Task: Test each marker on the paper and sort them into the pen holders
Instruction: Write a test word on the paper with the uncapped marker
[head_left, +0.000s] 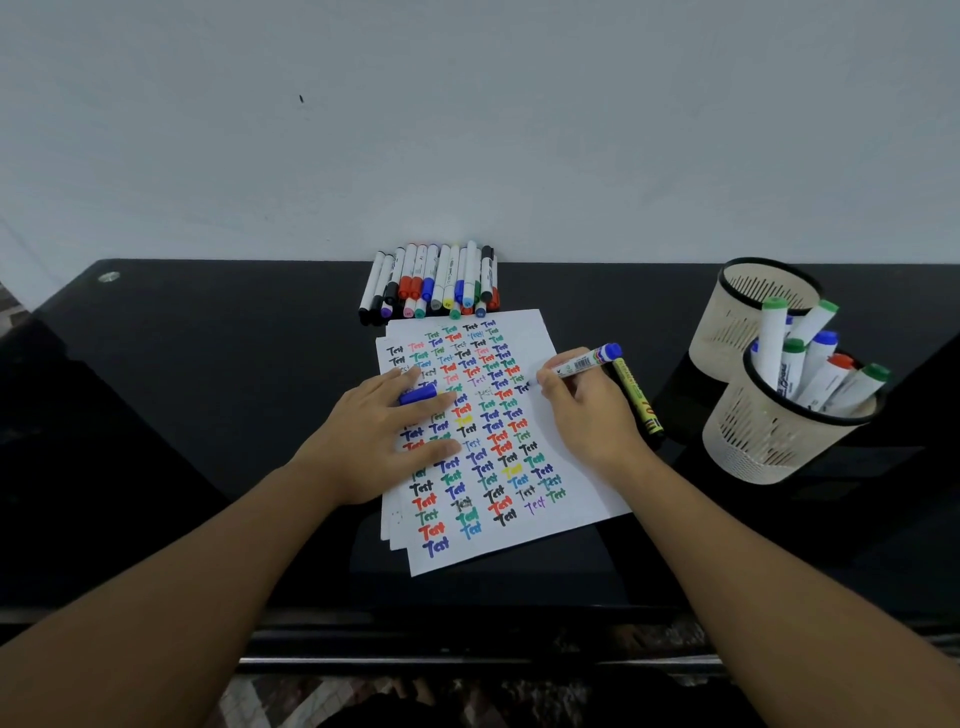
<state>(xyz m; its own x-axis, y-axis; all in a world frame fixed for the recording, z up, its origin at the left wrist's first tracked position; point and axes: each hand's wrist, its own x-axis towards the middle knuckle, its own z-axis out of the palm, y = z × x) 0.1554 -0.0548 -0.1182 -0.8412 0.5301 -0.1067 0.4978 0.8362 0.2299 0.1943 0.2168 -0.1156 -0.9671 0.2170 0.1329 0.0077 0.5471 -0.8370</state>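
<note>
Head view: the right hand (587, 410) pinches a blue-ended marker (582, 362) in a writing grip, tip down on the paper (582, 483) near the sheet's right edge. The left hand (384, 436) lies flat on the sheet's left half with fingers extended, and a blue cap (418, 393) sits between two of those fingers. The paper, covered in coloured "Test" marks, lies at the middle of the dark surface (182, 364). A row of capped markers (434, 280) lies along the far edge of the surface, just beyond the sheet. A yellow-labelled marker (641, 405) lies just right of the right hand. Two beige pen holders stand toward the right edge: the near pen holder (774, 441) contains several markers; the far pen holder (748, 312) stands behind it.
</note>
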